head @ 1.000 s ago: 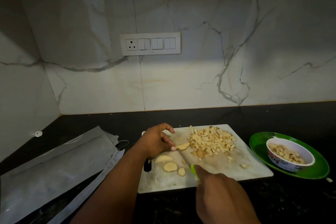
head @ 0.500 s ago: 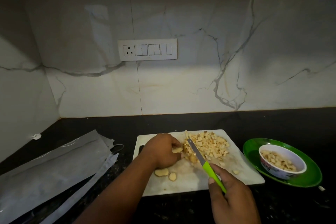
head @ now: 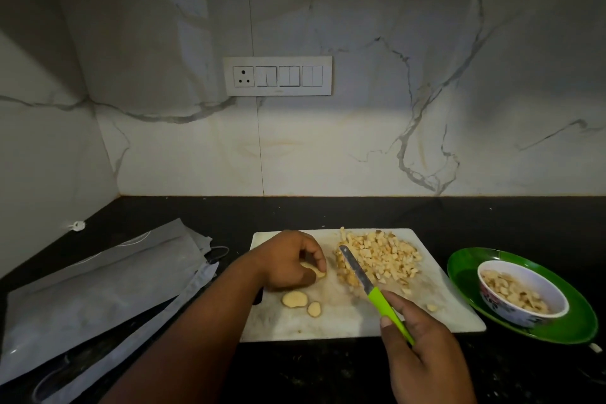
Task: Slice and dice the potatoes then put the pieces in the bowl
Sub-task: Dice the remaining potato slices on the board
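A: Where are the hands?

B: The left hand (head: 288, 261) pinches a potato slice (head: 316, 270) on the white cutting board (head: 328, 321). The right hand (head: 423, 344) grips the green-handled knife (head: 373, 292), its blade beside the diced potato pile (head: 380, 256).

A: And the rest?

B: 2 loose slices (head: 300, 302) lie near the left hand. The bowl (head: 521, 295), holding diced pieces, sits on a green plate (head: 465, 275) on the dark worktop (head: 196, 216).
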The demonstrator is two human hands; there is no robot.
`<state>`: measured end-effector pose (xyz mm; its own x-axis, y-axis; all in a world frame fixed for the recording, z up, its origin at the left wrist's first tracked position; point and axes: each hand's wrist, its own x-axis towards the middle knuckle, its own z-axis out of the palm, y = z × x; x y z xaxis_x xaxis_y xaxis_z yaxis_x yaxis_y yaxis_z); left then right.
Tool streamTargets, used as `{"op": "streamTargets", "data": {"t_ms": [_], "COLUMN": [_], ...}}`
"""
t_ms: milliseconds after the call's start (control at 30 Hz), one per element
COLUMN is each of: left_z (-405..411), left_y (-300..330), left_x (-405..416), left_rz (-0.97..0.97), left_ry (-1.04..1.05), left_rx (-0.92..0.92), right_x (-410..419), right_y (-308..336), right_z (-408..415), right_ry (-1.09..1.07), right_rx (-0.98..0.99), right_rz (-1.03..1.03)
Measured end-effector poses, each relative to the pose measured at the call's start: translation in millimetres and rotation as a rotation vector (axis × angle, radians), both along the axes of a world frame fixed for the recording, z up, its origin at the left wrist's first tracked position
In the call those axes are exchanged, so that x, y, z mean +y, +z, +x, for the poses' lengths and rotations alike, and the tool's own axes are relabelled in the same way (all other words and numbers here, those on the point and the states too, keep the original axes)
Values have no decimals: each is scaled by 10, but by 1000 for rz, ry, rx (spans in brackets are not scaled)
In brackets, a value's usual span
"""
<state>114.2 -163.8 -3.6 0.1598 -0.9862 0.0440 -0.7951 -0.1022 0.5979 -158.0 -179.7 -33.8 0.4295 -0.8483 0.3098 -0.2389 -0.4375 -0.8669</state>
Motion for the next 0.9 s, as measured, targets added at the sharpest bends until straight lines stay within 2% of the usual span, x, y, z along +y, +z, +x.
{"op": "streamTargets", "data": {"t_ms": [133, 233, 300, 600, 733, 800, 900], "left_z": [6, -68, -112, -119, -29, -2, 0], "left_y": [68, 77, 53, 39, 20, 5, -6], "left_x": [107, 104, 70, 32, 95, 128, 142], "left_rz": [-31, 41, 70, 0, -48, -55, -86], "left_ry": [36, 169, 172, 42, 65, 102, 153], "left_rx": [-8, -189, -225, -107, -37, -13, 18], "right_x": [-11, -21, -32, -41, 14, 75, 131], "right_y": [8, 7, 7, 9, 51, 170, 362], "right_z": [5, 12, 17, 16, 48, 95, 194], "right_ry": [26, 38, 40, 61, 31, 78, 137], "right_rx": [23, 27, 44, 160, 321, 464, 532], "right_rz": [4, 27, 33, 10, -84, -105, -128]}}
